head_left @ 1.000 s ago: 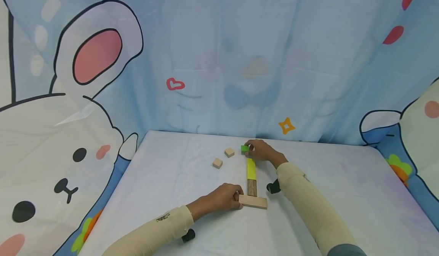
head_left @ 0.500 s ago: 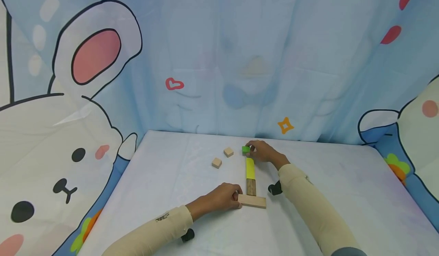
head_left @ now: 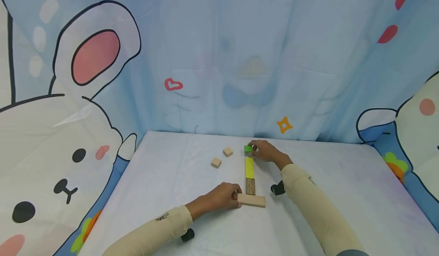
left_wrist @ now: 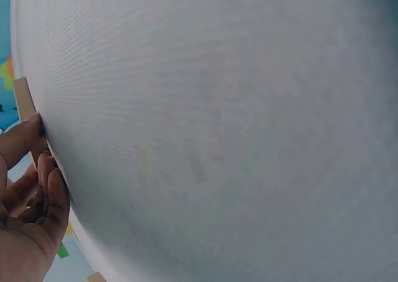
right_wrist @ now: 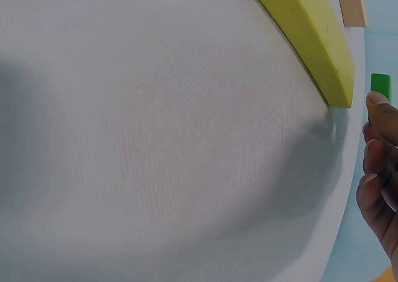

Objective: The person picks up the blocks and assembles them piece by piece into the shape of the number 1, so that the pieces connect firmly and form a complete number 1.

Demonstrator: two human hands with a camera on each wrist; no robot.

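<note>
Green block (head_left: 248, 149), one: left of the right hand (head_left: 264, 151), pinched at its nearly closed thumb and fingertips; lies just past the far end of the yellow block (head_left: 249, 167), roughly on its long axis, a gap between. Yellow block: runs away from the person along the bench (head_left: 329, 164); near end meets the brown block (head_left: 250, 186). Pale plank (head_left: 252, 200): crosswise nearest the person, left end gripped between thumb and fingers of the left hand (head_left: 224, 196), farther from the green block.
</note>
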